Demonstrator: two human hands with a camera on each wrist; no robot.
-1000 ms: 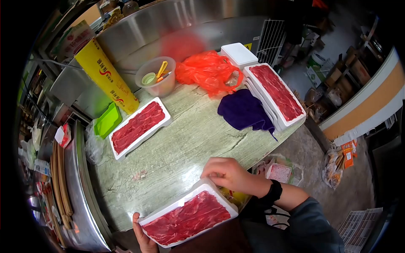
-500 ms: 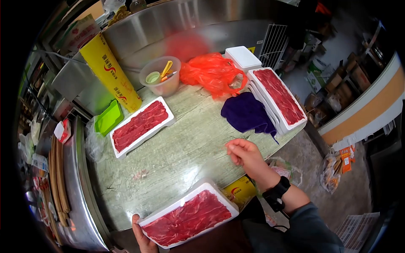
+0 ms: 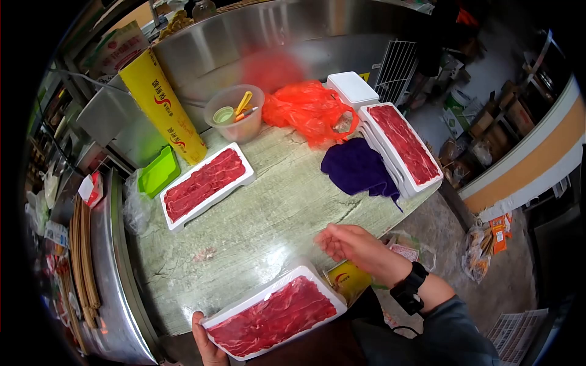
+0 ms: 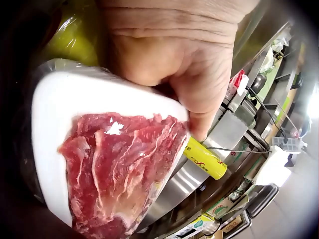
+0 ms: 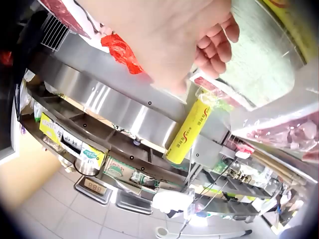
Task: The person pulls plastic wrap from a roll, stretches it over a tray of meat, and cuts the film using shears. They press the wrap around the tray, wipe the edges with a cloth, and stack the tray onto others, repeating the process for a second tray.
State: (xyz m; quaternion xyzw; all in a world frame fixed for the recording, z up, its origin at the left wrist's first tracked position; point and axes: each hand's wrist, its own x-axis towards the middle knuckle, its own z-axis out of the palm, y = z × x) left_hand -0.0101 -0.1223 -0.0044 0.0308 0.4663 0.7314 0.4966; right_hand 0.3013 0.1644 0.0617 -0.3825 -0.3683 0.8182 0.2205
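White foam tray (image 3: 276, 312) sat gripped in my left hand (image 3: 207, 341) at the bench's (image 3: 256, 207) near edge; my right hand (image 3: 354, 247), loosely curled, held nothing.

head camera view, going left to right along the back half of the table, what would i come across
green tray → clear plastic tub → red plastic bag → meat tray at the right end

My left hand (image 3: 207, 341): in a grip, close to my body | My right hand (image 3: 354, 247): raised, fingers softly bent, thumb apart | My right forearm (image 3: 438, 293): reaching forward
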